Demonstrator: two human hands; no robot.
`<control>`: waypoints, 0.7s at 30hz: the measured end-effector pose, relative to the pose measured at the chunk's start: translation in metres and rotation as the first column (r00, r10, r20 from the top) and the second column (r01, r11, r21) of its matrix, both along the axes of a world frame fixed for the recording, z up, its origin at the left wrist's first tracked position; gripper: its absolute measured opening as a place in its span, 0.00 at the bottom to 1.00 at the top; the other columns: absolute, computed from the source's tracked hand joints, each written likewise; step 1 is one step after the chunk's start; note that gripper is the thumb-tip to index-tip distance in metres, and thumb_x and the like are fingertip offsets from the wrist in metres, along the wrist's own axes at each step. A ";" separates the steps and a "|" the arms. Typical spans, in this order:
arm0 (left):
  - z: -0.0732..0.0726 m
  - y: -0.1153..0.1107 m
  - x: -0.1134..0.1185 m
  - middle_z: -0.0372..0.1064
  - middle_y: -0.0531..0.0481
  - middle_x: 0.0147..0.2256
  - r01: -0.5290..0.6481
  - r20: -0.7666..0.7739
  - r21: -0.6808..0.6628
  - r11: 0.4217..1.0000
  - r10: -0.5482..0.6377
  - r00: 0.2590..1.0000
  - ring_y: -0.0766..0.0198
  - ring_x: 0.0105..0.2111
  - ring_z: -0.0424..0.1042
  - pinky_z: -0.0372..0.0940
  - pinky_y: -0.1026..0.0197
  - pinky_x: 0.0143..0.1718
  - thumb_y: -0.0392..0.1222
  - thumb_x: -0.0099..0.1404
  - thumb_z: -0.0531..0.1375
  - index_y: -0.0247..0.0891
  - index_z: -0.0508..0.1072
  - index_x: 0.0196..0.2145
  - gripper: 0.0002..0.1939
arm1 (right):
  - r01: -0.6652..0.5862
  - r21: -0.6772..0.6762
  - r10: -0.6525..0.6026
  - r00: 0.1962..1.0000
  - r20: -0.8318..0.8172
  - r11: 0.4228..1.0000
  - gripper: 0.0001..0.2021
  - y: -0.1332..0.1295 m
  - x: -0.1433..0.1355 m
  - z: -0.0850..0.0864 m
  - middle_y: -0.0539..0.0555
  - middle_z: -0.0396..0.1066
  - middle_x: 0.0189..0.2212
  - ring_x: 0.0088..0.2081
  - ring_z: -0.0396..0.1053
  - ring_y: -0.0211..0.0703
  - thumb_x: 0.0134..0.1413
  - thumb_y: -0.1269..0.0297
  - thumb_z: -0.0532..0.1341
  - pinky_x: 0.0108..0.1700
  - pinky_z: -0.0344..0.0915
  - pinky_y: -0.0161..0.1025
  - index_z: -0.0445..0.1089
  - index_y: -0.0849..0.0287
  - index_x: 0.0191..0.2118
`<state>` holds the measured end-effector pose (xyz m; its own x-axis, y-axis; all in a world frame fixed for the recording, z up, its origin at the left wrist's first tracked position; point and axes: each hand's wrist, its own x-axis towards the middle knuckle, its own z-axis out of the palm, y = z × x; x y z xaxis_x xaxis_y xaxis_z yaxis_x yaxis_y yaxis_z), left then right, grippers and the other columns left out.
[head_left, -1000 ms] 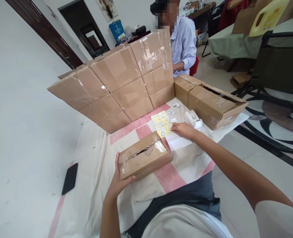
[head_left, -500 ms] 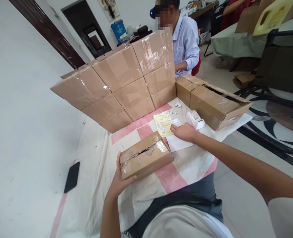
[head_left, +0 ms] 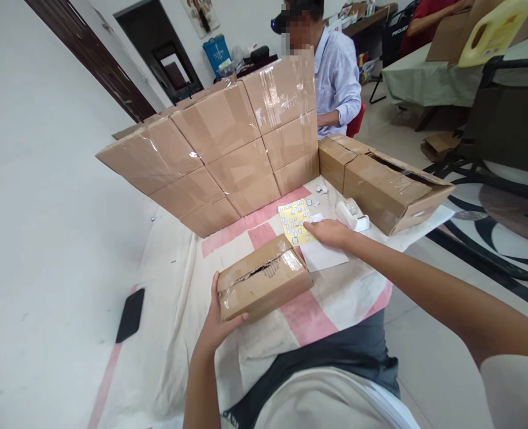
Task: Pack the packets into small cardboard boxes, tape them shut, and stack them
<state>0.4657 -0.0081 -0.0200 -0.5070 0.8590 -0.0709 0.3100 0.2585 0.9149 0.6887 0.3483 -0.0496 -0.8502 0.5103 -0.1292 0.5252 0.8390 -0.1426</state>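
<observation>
A small cardboard box (head_left: 264,280), with a torn slit along its taped top, lies on the tablecloth. My left hand (head_left: 221,322) grips its left end, thumb along the near side and fingers round the far corner. Further right is a yellow sheet (head_left: 296,220) scattered with many small white paper pieces. Over its right edge rests my right hand (head_left: 329,231), fingers pressed together; whatever they pinch is too small or hidden to make out. Partly under that hand lies a white paper sheet (head_left: 324,256). Just beyond the hand stands a white tape dispenser (head_left: 352,215).
A wall of taped cardboard boxes (head_left: 241,161) rises at the table's back. Another long box (head_left: 389,187) borders the right side. Paper scraps (head_left: 321,189) lie near the corner. A black phone (head_left: 130,316) is at far left. Behind the wall sits a person (head_left: 338,77).
My right hand has shifted slightly left over the yellow sheet. My left hand keeps its grip on the cardboard box. The view has moved a little.
</observation>
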 end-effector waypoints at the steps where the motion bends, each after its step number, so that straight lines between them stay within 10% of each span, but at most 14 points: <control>1: 0.000 0.000 0.000 0.48 0.40 0.72 -0.001 0.003 0.003 1.000 0.001 1.000 0.42 0.71 0.54 0.51 0.37 0.72 0.63 0.52 0.73 0.55 0.30 0.74 0.69 | 0.012 -0.007 -0.012 1.000 -0.009 1.000 0.20 0.000 0.000 0.000 0.67 0.76 0.47 0.40 0.75 0.56 0.65 0.73 0.51 0.37 0.60 0.43 0.65 0.57 0.59; 7: -0.007 -0.001 -0.007 0.48 0.39 0.71 0.011 -0.007 0.011 1.000 -0.011 1.000 0.42 0.71 0.54 0.50 0.37 0.72 0.62 0.52 0.74 0.54 0.30 0.74 0.69 | 0.077 -0.062 -0.084 0.989 -0.125 0.995 0.14 0.000 0.010 -0.002 0.62 0.78 0.40 0.36 0.74 0.53 0.69 0.63 0.51 0.37 0.60 0.41 0.67 0.56 0.54; 12: -0.016 -0.003 -0.016 0.49 0.39 0.71 0.038 0.000 0.018 0.999 -0.038 0.999 0.41 0.70 0.55 0.51 0.36 0.72 0.60 0.51 0.74 0.54 0.28 0.74 0.71 | 0.093 -0.082 -0.116 0.923 -0.367 0.992 0.14 -0.010 0.026 -0.010 0.61 0.73 0.54 0.47 0.74 0.50 0.72 0.64 0.45 0.47 0.65 0.43 0.66 0.56 0.49; 16: -0.019 -0.003 -0.020 0.52 0.38 0.70 0.023 0.007 0.029 0.999 -0.023 1.000 0.40 0.69 0.58 0.55 0.37 0.70 0.60 0.50 0.75 0.52 0.29 0.75 0.71 | 0.083 -0.316 -0.295 0.634 -0.715 0.945 0.09 -0.050 0.024 -0.023 0.61 0.73 0.48 0.42 0.74 0.48 0.68 0.65 0.47 0.43 0.69 0.42 0.64 0.57 0.45; 21: -0.017 -0.002 -0.022 0.53 0.38 0.70 0.003 -0.007 -0.001 1.000 -0.003 1.000 0.37 0.69 0.58 0.56 0.35 0.70 0.60 0.48 0.75 0.52 0.32 0.75 0.71 | -0.121 -0.623 -0.537 0.397 -0.744 0.773 0.08 -0.113 0.010 -0.034 0.52 0.74 0.36 0.24 0.66 0.38 0.65 0.60 0.52 0.27 0.61 0.36 0.65 0.56 0.42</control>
